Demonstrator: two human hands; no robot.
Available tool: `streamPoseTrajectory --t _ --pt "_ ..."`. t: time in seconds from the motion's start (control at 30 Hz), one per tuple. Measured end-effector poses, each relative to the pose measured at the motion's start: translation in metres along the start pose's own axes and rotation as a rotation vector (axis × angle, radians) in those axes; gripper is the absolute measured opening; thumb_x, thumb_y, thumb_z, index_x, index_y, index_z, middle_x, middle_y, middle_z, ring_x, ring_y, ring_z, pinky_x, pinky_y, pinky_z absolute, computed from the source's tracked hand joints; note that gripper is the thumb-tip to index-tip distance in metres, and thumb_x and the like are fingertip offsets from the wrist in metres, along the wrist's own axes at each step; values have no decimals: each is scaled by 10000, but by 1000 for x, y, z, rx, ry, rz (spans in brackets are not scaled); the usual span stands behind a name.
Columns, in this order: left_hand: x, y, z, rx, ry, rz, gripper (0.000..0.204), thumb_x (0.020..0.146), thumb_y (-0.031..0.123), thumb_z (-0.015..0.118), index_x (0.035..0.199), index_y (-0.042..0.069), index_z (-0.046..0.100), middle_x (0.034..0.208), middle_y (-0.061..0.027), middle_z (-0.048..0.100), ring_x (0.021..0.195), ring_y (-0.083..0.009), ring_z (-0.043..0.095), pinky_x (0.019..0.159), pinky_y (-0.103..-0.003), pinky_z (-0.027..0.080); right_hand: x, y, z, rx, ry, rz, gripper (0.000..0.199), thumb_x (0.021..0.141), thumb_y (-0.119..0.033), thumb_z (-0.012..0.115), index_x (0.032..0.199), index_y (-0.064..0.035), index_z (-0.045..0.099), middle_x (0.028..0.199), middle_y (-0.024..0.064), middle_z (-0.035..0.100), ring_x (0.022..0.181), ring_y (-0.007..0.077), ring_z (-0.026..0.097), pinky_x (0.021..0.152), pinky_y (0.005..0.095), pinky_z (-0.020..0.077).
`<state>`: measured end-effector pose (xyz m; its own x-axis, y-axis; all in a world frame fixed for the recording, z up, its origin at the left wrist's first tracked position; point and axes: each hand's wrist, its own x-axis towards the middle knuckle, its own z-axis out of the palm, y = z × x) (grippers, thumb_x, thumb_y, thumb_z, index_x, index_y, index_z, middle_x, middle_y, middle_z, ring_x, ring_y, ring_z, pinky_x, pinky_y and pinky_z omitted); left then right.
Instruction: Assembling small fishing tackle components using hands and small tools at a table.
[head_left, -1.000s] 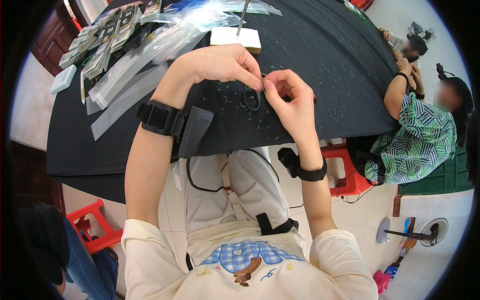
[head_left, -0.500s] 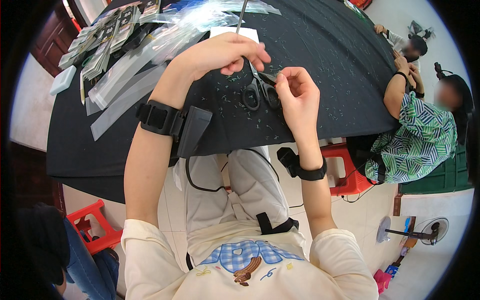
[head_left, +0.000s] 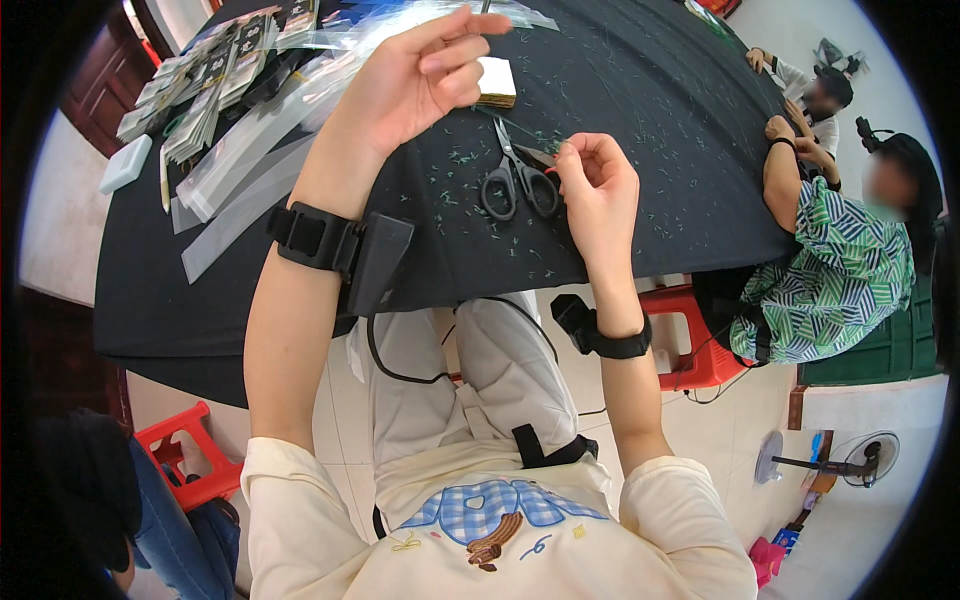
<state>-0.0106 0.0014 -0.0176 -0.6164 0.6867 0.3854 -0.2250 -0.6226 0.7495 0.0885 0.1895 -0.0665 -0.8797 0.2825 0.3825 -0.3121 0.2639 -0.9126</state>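
Observation:
My left hand (head_left: 425, 85) is raised over the far part of the table, its fingers loosely spread and pointing right. A thin metal rod (head_left: 486, 6) stands just behind those fingertips. My right hand (head_left: 602, 190) is closed, thumb against fingertips, with a thin dark green strand (head_left: 535, 136) running up and left from the pinch. Beside it lie black-handled scissors (head_left: 515, 180), blades pointing away from me. A small greyish blade-like piece (head_left: 536, 155) with a bit of orange shows between scissors and right hand; the rest is hidden. Beyond the scissors is a white-topped block (head_left: 497, 80).
Short green clippings (head_left: 470, 195) are scattered over the black tablecloth (head_left: 690, 190). Clear plastic sleeves (head_left: 245, 175) and stacks of printed packets (head_left: 205, 100) fill the left side, near a white box (head_left: 126, 163). Co-workers sit at right, one in a green patterned shirt (head_left: 850, 270).
My left hand has moved up and left, away from the scissors, uncovering the white-topped block. My right hand has stayed nearly in place, still pinched.

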Motion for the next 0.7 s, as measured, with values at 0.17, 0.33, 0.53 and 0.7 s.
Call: streamPoseTrajectory --t 0.17,0.33,0.53,0.7 --pt "-2 -3 23 605 10 -266 316 935 232 507 1136 -4 567 614 78 366 452 2 311 400 -157 227 1 3 -1 19 3 -4 104 817 -80 607 836 19 583 654 -11 574 566 22 504 504 181 391" --pt "0 -16 28 1059 53 -362 241 844 256 626 1022 98 659 812 38 571 572 1 439 429 -175 270 0 0 -1 29 -5 -7 111 815 -85 610 834 21 583 671 -7 579 573 25 510 510 185 398" --pt "3 -21 20 1152 -56 -243 213 812 219 653 954 60 656 899 -12 632 820 -70 555 611 -214 420 0 0 -1 23 -11 0 110 815 -85 608 831 22 586 669 -7 585 579 26 515 518 186 403" --pt "4 -33 16 1216 -130 -240 199 804 187 653 914 21 659 873 -44 640 830 -114 574 790 -264 440 -1 -1 0 29 -14 4 121 815 -97 609 831 22 592 663 -8 590 580 30 519 527 186 408"
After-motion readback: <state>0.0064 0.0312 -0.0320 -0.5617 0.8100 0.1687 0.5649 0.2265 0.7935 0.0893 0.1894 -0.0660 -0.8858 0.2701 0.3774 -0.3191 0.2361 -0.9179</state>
